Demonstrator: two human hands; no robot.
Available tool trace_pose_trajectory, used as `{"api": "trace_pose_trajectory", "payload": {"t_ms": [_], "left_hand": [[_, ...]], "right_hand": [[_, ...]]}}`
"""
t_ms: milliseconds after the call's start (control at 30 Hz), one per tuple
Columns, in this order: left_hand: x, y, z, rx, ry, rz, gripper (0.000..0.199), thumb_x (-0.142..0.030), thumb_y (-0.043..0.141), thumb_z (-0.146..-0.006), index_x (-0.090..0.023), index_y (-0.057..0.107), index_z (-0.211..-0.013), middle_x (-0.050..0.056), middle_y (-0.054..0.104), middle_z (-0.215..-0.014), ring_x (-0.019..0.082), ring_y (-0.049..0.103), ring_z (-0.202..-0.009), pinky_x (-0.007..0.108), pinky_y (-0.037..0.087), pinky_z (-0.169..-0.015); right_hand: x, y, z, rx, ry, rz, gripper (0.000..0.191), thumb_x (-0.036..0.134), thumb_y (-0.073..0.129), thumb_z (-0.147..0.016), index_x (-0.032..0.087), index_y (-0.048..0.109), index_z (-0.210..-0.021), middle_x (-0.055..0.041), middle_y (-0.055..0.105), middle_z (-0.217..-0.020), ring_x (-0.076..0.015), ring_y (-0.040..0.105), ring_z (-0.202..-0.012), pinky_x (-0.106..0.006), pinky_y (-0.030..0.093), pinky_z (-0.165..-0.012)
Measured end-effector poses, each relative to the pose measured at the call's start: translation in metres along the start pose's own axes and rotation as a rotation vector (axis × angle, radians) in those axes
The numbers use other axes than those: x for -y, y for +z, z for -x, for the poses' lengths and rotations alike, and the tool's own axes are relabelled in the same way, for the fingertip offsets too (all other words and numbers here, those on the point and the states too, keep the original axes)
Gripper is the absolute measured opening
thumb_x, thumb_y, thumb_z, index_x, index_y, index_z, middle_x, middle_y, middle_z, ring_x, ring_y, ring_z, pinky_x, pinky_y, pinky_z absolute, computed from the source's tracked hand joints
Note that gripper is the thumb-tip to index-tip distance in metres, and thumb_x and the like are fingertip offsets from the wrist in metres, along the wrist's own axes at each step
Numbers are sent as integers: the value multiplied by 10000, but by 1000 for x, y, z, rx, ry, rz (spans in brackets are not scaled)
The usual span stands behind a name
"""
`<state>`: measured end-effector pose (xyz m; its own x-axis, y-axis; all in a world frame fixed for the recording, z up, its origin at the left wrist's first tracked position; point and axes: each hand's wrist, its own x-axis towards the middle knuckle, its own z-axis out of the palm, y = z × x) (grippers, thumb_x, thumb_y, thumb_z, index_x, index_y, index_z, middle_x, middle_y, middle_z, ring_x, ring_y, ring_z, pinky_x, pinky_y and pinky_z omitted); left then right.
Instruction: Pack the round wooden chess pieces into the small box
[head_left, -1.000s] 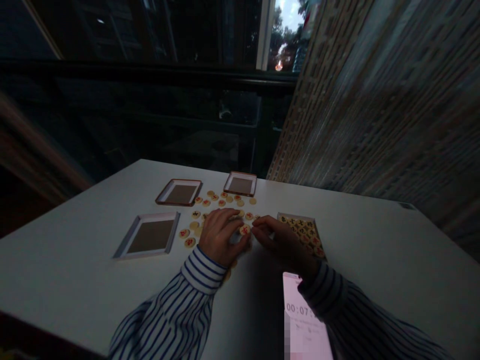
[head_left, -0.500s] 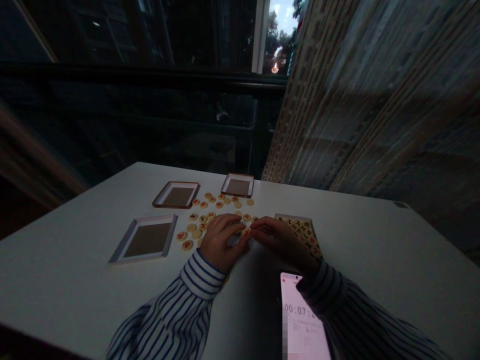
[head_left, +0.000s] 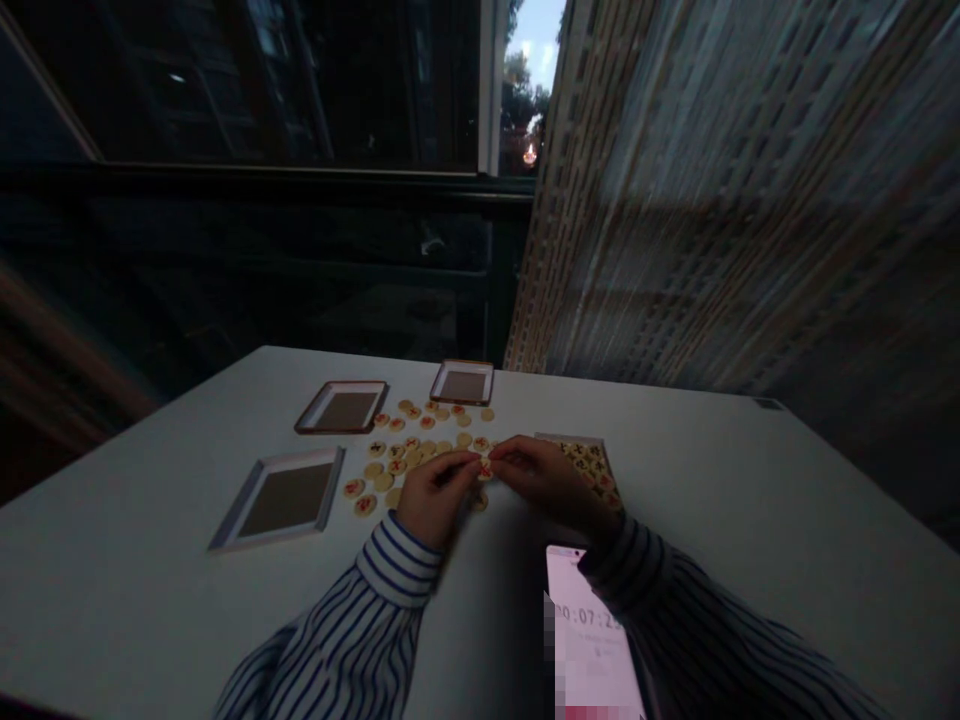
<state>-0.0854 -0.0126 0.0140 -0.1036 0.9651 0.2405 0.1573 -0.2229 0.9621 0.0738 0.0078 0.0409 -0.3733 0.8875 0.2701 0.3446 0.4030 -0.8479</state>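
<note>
A round Chinese chess piece with a red character is pinched between the fingertips of both hands, just above the table. My left hand is closed, thumb and fingers at the piece's left edge. From the other side my right hand grips it the same way. Loose chess pieces, some marked in red or black and others showing plain faces, lie spread beyond and left of my hands. Partly covered by my right hand, a shallow box holds rows of pieces with black and red characters.
Three shallow trays with brown bottoms rest on the white table: a near-left tray, a back-left tray and a back-middle tray. A phone showing a timer lies by my right forearm. A curtain hangs behind.
The camera view has shifted a little. My left hand has drawn down and its fingers have closed more tightly at the piece, uncovering more loose pieces behind it.
</note>
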Motion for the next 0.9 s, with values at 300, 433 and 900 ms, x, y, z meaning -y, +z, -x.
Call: {"api": "trace_pose_trajectory", "payload": {"t_ms": [300,433,900], "left_hand": [[-22,6,-4,-34,-110,138,221,-327,714,-560,-163,706,-710,61,701,-737,187,633,-714,291,497,-693],[-25,15,-5,-42,-125,149,248,-337,714,-566,-157,707,-737,59,694,-718,166,620,-659,265,487,-623],[-34,77,-12,14,-119,273,265,-346,676,-631,-150,696,-808,58,687,-776,141,598,-701,263,459,-688]], "right_hand": [[10,-24,2,-24,5,-8,178,290,526,-775,161,639,-821,-33,667,-791,-145,602,-743,-254,460,-668],[11,-39,7,-92,27,-16,177,291,545,-759,156,635,-828,-38,662,-790,-143,602,-730,-249,460,-658],[2,-78,25,-146,90,-7,163,281,550,-751,159,624,-830,-36,658,-799,-147,609,-743,-262,482,-675]]}}
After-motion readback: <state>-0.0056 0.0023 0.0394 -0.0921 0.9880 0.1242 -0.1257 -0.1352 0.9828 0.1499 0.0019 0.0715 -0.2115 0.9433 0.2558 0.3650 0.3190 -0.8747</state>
